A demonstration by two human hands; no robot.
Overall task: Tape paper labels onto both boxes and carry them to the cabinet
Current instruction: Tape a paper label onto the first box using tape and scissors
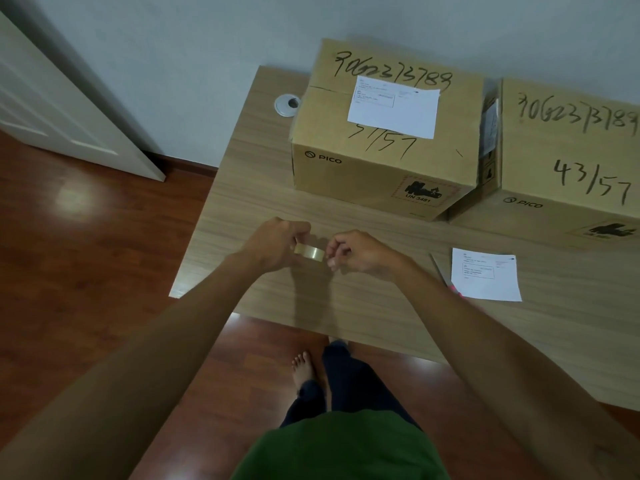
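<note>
Roll of clear tape held above the tabletop, gripped in the curled fingers of the left hand. Right hand just beside it, fingertips pinched at the roll's right edge. One paper label lying atop the left box; second label flat on the tabletop near the right box.
</note>
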